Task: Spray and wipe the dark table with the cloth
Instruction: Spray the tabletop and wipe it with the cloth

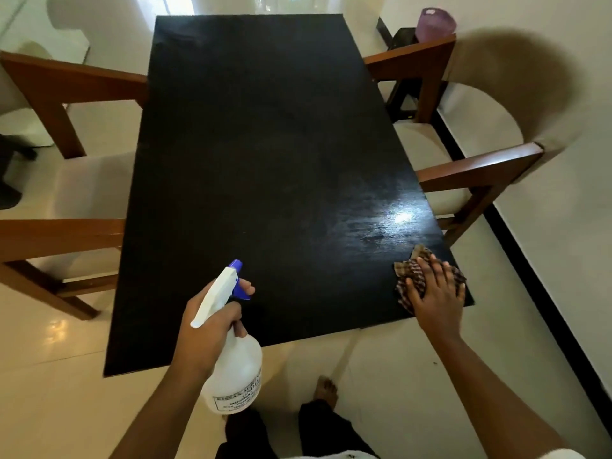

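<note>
The dark table (265,154) fills the middle of the view, with a wet shiny patch near its right front corner. My left hand (205,329) grips a white spray bottle (236,369) with a blue nozzle and trigger, held over the table's front edge, one finger on the trigger. My right hand (437,293) lies flat with spread fingers on a brown checked cloth (414,270), pressing it onto the table's right front corner.
Wooden chairs with pale seats stand on both sides: one at the left (59,180), one at the right (470,173). A purple object (434,23) sits far right beside the wall. My legs and a bare foot (326,390) show on the pale tiled floor.
</note>
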Available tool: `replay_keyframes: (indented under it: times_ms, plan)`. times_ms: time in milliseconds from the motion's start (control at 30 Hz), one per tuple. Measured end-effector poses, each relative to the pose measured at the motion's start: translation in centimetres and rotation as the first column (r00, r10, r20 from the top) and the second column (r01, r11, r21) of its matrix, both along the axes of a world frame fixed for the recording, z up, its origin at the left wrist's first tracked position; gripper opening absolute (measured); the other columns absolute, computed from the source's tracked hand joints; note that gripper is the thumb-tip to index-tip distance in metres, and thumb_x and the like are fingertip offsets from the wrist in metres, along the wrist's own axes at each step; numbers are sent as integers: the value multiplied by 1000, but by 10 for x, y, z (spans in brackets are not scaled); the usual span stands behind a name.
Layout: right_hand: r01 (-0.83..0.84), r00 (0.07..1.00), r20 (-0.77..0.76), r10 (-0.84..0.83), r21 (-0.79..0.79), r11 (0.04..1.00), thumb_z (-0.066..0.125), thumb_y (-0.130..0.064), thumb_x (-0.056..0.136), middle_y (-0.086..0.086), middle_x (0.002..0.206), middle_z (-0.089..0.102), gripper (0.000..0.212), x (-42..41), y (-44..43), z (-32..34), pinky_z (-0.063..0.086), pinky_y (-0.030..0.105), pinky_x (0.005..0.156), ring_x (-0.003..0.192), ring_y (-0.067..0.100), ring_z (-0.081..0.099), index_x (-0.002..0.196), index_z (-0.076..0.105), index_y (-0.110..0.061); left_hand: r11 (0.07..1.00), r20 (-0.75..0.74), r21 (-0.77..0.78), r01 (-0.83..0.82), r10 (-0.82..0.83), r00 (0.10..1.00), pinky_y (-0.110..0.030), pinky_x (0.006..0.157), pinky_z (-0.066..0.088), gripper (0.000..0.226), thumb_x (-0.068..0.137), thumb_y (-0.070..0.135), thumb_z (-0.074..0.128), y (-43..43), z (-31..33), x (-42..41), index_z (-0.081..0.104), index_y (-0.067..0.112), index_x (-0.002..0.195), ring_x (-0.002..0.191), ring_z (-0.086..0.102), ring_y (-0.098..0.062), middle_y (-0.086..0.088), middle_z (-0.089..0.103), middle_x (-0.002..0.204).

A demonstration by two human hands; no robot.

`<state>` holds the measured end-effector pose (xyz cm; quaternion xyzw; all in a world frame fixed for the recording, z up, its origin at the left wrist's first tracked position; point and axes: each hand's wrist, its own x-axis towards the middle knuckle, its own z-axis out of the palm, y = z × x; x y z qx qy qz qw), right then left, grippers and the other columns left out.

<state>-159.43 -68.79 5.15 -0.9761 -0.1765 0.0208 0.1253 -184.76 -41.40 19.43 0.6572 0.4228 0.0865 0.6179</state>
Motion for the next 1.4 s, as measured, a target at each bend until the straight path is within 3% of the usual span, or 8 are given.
replay_keyframes:
  times_ms: [167,333,500,633,767,1200,1333,1400]
  plan:
    - [214,976,-111,-190,274,938,54,-12,92,18,127,56,41,42,-56,5,45,44,90,112,37,55,133,51,-11,999,17,-11,-45,45,999,-36,68,49,32,67,18,51,-31,-1,25,65,23,95,52,56,-18,-1,67,100]
    - [310,944,-54,-325,476,823,54,-12,90,20,125,56,42,56,-38,32,43,45,95,111,38,54,131,50,-10,988,-4,-14,-152,152,988,-37,67,49,31,82,-7,53,-43,-4,23,66,17,95,52,54,-21,-7,67,101]
    - [-227,956,-41,292,527,819,60,-11,86,3,133,52,55,22,110,40,47,41,99,118,19,53,136,44,-28,950,-31,-23,-312,311,950,-38,69,48,36,83,-11,49,-43,3,1,64,19,94,55,52,-23,-13,65,98]
    - [-715,661,9,751,314,625,65,-17,81,1,145,42,62,-41,241,28,39,40,108,132,20,40,139,46,-23,900,-37,-31,-435,434,900,-36,68,46,37,83,-12,47,-34,12,-21,62,22,91,55,49,-25,-17,64,91]
    - [-874,467,-128,875,82,478,59,-26,90,4,155,28,60,-97,311,24,17,51,117,144,27,18,145,35,-25,869,-59,-27,-494,492,869,-36,69,44,41,86,-11,47,-18,17,-37,57,26,102,58,47,-27,-13,62,82]
    - [-365,931,-34,363,-73,928,44,-46,93,0,155,30,60,11,191,9,18,50,116,144,22,20,147,30,-25,922,-17,-28,-386,386,923,-44,78,49,30,80,-2,57,12,23,-22,65,25,92,59,53,-27,-10,66,102]
    - [-201,978,-71,197,-66,977,46,-43,94,1,155,29,57,0,205,14,14,55,116,145,25,17,147,33,-25,933,18,-44,-358,359,933,-36,69,49,32,64,13,57,14,29,-15,64,23,94,57,53,-24,-8,65,102]
    - [-364,930,-76,360,-40,931,50,-42,92,0,156,26,61,-29,234,18,11,54,115,145,24,15,148,31,-25,935,23,-54,-349,351,936,-34,68,48,31,66,11,58,17,30,-14,63,23,94,57,53,-23,-9,65,100]
